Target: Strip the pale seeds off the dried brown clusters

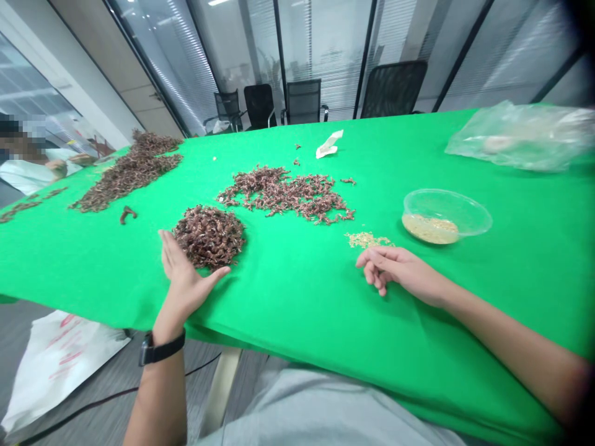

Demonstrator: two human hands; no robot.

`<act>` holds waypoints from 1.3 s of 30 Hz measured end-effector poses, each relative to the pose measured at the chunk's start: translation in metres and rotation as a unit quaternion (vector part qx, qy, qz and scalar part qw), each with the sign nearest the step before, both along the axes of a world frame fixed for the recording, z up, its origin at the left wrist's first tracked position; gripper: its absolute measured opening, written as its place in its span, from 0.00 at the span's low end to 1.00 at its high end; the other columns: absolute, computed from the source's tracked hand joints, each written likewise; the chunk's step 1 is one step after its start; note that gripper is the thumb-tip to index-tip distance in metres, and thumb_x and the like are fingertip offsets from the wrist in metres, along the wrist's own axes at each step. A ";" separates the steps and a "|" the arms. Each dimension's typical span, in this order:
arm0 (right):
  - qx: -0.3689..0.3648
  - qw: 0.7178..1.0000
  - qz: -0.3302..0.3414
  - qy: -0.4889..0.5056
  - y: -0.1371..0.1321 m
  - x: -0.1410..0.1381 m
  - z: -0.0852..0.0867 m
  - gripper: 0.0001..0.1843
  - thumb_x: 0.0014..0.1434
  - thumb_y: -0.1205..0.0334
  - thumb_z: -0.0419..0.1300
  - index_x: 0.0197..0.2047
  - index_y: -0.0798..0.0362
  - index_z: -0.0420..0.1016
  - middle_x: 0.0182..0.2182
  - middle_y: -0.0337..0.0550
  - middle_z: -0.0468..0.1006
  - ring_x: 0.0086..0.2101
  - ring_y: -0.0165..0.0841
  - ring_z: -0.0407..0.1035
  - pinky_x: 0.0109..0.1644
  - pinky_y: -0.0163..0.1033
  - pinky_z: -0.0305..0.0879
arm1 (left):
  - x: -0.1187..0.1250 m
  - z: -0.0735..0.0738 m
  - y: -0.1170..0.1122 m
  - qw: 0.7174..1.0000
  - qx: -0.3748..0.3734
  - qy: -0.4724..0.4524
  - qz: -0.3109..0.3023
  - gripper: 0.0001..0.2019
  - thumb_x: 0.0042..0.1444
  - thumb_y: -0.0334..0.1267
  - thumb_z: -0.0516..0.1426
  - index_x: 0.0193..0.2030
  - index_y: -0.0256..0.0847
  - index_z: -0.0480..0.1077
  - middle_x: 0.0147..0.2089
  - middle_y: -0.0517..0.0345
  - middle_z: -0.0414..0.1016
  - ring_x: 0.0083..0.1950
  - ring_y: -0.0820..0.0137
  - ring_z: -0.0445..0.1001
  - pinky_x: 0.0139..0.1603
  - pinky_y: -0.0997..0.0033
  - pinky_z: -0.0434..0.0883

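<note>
We spread our empty left hand (183, 282) wide around the near-left side of the brown heap (211, 238), close to the near edge of the table (297, 285), seemingly to keep it compact. Our right hand (402, 271), well right of it, curls loosely beside yellow bits (367, 240); whether it grips anything, we cannot tell.

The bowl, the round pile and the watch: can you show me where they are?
Bowl (471, 222): head view, its clear wall.
Round pile (209, 236): head view, its middle.
Watch (164, 352): head view, its black band.
</note>
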State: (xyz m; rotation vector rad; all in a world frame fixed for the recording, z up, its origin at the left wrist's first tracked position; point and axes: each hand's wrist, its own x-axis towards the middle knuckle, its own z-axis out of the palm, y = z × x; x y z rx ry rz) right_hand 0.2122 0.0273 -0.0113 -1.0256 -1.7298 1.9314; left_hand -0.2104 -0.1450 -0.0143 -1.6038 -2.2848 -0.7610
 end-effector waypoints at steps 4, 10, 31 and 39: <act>0.001 1.000 0.000 -0.002 0.000 0.000 0.001 0.31 0.57 0.32 0.62 0.39 0.56 0.74 0.25 0.43 0.75 0.23 0.29 0.68 0.25 0.36 0.71 | 0.019 -0.001 0.011 0.999 0.024 -0.010 0.033 0.73 0.45 0.65 0.65 0.75 0.26 0.18 0.77 0.31 0.13 0.78 0.46 0.19 0.75 0.44 0.29; -0.001 1.000 0.002 -0.003 -0.001 0.001 0.001 0.30 0.58 0.34 0.62 0.40 0.56 0.74 0.26 0.43 0.75 0.24 0.29 0.68 0.26 0.35 0.71 | 0.025 -0.006 0.020 0.999 0.035 0.006 0.041 0.70 0.47 0.64 0.65 0.76 0.26 0.22 0.78 0.31 0.16 0.78 0.45 0.20 0.75 0.43 0.30; 0.003 1.000 -0.002 -0.004 -0.002 -0.001 0.006 0.29 0.56 0.34 0.63 0.39 0.55 0.74 0.26 0.43 0.75 0.23 0.29 0.68 0.25 0.36 0.71 | 0.032 -0.002 0.018 0.999 0.029 0.011 0.034 0.64 0.53 0.62 0.61 0.76 0.25 0.24 0.78 0.31 0.17 0.78 0.45 0.21 0.76 0.43 0.29; 0.004 1.000 0.000 0.000 -0.001 0.000 0.003 0.29 0.57 0.34 0.63 0.39 0.56 0.74 0.26 0.44 0.75 0.23 0.30 0.68 0.25 0.36 0.71 | 0.039 0.006 0.016 0.997 0.016 -0.023 0.079 0.65 0.51 0.63 0.62 0.76 0.33 0.21 0.78 0.34 0.16 0.77 0.40 0.20 0.72 0.32 0.28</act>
